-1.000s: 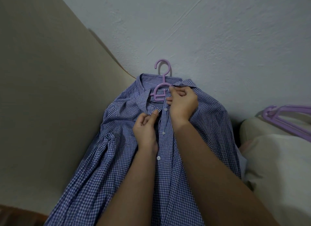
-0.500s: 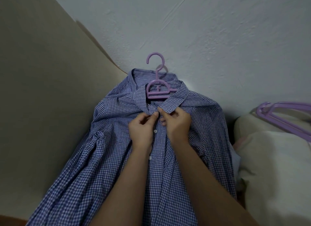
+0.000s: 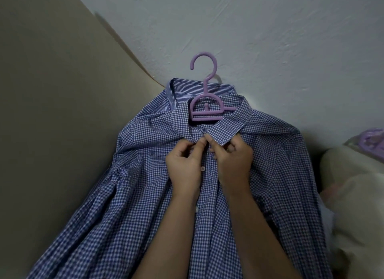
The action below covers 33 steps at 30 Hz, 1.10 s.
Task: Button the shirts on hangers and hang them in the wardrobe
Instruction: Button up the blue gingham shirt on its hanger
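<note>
Checked shirt (image 3: 145,195) placket pinched: left hand (image 3: 185,164), right hand (image 3: 233,161).

The purple hanger's (image 3: 204,110) arms are hidden inside the checked shirt (image 3: 145,195). The left hand (image 3: 185,166) and right hand (image 3: 232,160), pinching the front just under the collar, cover the button there. The shirt's hem runs off the bottom edge. Right of the shirt, a second hanger (image 3: 372,141) is cut off.

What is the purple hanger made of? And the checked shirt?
The hanger looks like moulded plastic: smooth, evenly purple, slightly shiny. The shirt looks like thin woven cloth, maybe cotton: it folds into soft creases and its blue-white check looks matte.
</note>
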{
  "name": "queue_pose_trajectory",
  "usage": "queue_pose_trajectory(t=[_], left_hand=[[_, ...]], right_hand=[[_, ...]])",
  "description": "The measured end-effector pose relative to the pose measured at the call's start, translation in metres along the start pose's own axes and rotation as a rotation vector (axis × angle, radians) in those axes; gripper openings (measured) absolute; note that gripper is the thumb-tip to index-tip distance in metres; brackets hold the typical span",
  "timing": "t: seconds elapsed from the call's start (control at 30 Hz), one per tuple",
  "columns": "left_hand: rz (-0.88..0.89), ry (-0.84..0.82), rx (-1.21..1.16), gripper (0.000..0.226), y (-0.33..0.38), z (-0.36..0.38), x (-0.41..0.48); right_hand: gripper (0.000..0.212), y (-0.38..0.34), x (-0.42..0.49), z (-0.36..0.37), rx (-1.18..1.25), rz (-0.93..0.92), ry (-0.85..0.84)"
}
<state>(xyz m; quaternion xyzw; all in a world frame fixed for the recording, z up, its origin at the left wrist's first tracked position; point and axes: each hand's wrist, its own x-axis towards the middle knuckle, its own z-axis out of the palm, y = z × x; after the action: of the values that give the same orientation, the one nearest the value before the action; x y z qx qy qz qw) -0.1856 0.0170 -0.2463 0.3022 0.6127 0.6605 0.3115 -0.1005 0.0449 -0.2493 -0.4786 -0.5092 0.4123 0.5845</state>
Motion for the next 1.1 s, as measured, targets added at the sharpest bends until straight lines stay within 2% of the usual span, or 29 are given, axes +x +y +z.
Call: queue_pose_trajectory(t=[0.27, 0.47, 0.57, 0.7, 0.9, 1.0, 1.1], left_hand=[[0.083, -0.003, 0.077, 0.041, -0.001, 0.005, 0.006], [0.017, -0.054, -0.015, 0.042, 0.002, 0.004, 0.008], [-0.031, -0.102, -0.114, 0.038, 0.003, 0.002, 0.009], [-0.068, -0.205, -0.283, 0.018, 0.006, -0.004, 0.013], [0.023, -0.242, -0.106, 0.021, 0.008, -0.007, 0.011], [-0.004, -0.270, -0.121, 0.011, 0.010, -0.008, 0.011], [-0.034, -0.257, -0.145, 0.011, 0.010, -0.008, 0.013]], right_hand=[[0.022, -0.003, 0.006, -0.003, 0.033, -0.021, -0.026], [0.008, -0.010, 0.011, -0.008, 0.111, -0.015, -0.114], [0.007, -0.012, 0.015, -0.013, 0.164, -0.002, -0.156], [0.007, -0.010, 0.016, -0.014, 0.143, -0.019, -0.161], [0.006, -0.012, 0.017, -0.014, 0.184, 0.001, -0.138], [0.008, -0.013, 0.017, -0.015, 0.219, 0.011, -0.135], [0.007, -0.015, 0.017, -0.017, 0.228, 0.032, -0.153]])
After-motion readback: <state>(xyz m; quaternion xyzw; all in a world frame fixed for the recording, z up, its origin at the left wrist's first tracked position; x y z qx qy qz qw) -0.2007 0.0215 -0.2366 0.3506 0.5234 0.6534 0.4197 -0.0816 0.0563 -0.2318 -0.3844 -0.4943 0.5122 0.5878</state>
